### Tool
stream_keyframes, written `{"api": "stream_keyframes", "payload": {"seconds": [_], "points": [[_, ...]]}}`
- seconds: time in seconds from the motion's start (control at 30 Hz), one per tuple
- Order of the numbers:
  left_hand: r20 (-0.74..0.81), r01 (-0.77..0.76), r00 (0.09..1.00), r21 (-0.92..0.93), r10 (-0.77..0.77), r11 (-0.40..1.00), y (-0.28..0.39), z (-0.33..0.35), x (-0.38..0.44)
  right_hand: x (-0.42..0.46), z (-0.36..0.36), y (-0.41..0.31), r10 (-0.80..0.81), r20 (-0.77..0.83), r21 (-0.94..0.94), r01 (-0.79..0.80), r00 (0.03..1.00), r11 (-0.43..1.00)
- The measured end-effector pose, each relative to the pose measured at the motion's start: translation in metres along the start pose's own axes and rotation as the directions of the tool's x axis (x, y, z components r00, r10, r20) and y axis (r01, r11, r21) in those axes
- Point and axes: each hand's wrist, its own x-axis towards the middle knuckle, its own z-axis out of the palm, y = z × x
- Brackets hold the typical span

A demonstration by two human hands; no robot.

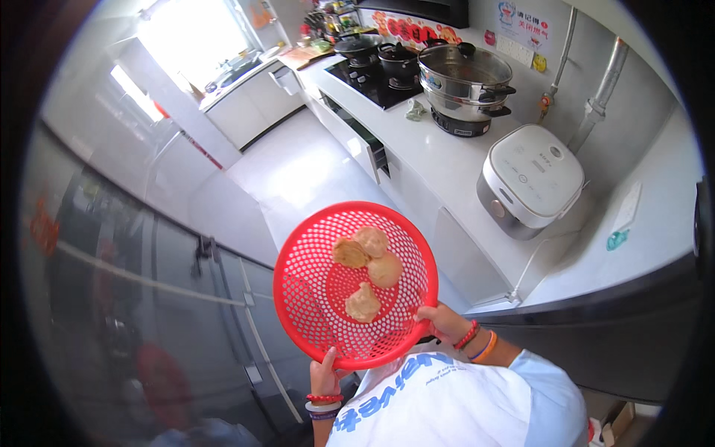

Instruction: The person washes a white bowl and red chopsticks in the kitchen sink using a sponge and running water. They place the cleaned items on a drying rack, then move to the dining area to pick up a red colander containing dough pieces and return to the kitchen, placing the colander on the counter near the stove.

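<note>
A round red plastic colander [301,329] is held in front of my chest, its inside facing up. Several pale buns or dough pieces [385,270] lie in it; three touch one another, and a knobbly one [362,303] sits apart, nearer to me. One of the grouped pieces [350,253] looks browner than the others. My left hand [325,375] grips the near rim, thumb over the edge. On the right side of the rim, my right hand [444,323] has a similar hold. The fingers beneath the rim are mostly hidden.
Along the right runs a white counter [441,162] with a rice cooker [533,173], a steel steamer [466,84] and a black hob [368,81] bearing pots. A drawer [357,139] stands pulled out below. Dark glossy refrigerator-like doors [167,313] flank my left.
</note>
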Motion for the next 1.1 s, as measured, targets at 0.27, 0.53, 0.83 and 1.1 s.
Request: {"api": "stream_keyframes", "payload": {"seconds": [0.27, 0.53, 0.83, 1.1], "points": [[0.045, 0.005, 0.999, -0.115, 0.0, 0.993, 0.076, -0.006, 0.135, 0.125, 0.07, -0.078, 0.024, -0.023, -0.094, -0.026, 0.999, 0.995], [0.17, 0.121, 0.975, 0.136, -0.144, 0.983, 0.223, 0.053, 0.297, 0.227, 0.115, -0.152, 0.021, -0.27, 0.175, 0.028, 0.963, 0.984], [0.291, 0.243, 0.896, 0.312, -0.335, 0.919, 0.355, 0.139, 0.401, 0.281, 0.179, -0.236, -0.048, -0.391, 0.332, 0.189, 0.919, 0.924], [0.281, 0.262, 0.894, 0.301, -0.348, 0.917, 0.375, 0.208, 0.465, 0.341, 0.151, -0.316, -0.089, -0.436, 0.272, 0.226, 0.896, 0.936]]}}
